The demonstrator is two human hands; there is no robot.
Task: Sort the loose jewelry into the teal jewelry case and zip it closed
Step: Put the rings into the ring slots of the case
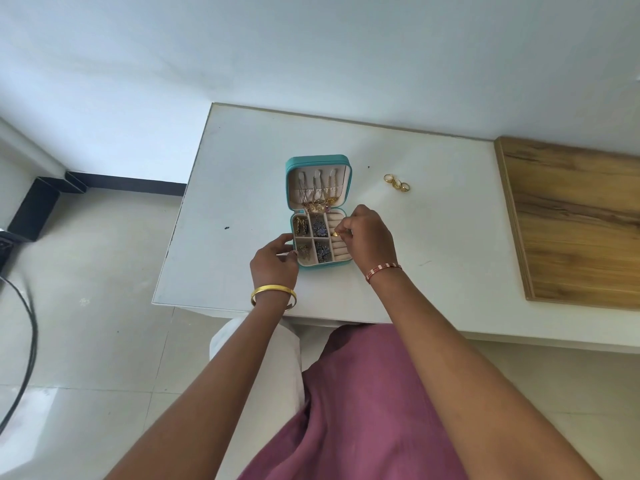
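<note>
- While we look down from the head view, the teal jewelry case (319, 213) lies open on the white counter (242, 161), its lid tipped back away from us and its tray nearer to us.
- We see gold chains (320, 194) hanging down the cream lining of the lid, their pendants bunched at the hinge.
- We count four small compartments on the left of the tray, holding dark and gold pieces, and a column of cream ring rolls (337, 242) on the right.
- Our right hand (369, 237) hovers over the ring rolls, its fingers (344, 233) curled and pinching a small gold ring (335, 234) just above the rolls.
- Our left hand (275, 259) rests against the left side of the tray, fingers relaxed and touching the case wall; we cannot tell whether the thumb hooks over the rim.
- We see three loose gold rings (396, 182) lying in a tight cluster on the counter, well apart from the case, to its right and farther from us.
- We wear a gold bangle (273, 294) on the left wrist and a red-and-white band (382, 270) on the right.
- A wooden board (571, 220) lies on the counter's right side.
</note>
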